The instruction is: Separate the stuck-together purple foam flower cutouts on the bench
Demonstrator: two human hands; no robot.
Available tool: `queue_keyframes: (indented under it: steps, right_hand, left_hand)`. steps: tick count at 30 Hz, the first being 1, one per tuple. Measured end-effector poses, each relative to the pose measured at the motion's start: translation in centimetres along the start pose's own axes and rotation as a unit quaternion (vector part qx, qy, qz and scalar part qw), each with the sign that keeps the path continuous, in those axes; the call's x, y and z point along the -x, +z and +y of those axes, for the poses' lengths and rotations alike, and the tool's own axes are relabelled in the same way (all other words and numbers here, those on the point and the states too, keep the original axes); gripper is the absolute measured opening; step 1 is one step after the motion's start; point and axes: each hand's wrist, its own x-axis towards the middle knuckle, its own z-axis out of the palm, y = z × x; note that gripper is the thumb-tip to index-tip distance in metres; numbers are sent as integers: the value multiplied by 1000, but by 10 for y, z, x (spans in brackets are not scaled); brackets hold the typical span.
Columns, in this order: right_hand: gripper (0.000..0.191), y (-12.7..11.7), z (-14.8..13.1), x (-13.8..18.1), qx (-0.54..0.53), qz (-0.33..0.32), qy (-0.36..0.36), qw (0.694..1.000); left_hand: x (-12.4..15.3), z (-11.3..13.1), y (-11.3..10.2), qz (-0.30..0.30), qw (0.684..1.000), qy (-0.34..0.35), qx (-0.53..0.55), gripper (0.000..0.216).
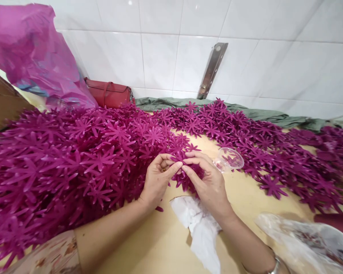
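Note:
My left hand [157,178] and my right hand [210,182] meet at the middle of the table, thumbs almost touching. Between their closed fingertips is a purple fabric flower [177,156], with petals showing around the fingers. More purple petals hang just below the fingertips, and I cannot tell how many layers are held. A crumpled white tissue [197,224] lies under my right wrist. To the right of that hand stands a small clear plastic cup [231,158], tipped on its side.
A large heap of purple flowers [74,160] covers the left; a second heap [263,148] runs along the right. A red bag [110,94], pink plastic bag [42,57] and cardboard box [5,99] stand behind. A clear plastic bag [300,236] lies at front right.

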Motion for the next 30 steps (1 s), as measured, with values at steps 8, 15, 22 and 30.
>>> queue_keyframes:
  steps: [8,15,22,30]
  right_hand:
    - [25,2,6,-2,-262,48,204,942]
    - [39,3,9,-6,-332,68,288,896]
    - [49,2,3,-8,-313,45,276,908]
    - [40,4,8,-5,-252,30,212,944]
  left_hand:
    - [-2,-6,-2,5,1000,26,-4,37]
    - [-4,-11,-5,46,997,65,-2,41]
    - [-3,-12,-6,25,998,59,-21,24]
    - [-2,-12,-6,33,998,52,-26,21]
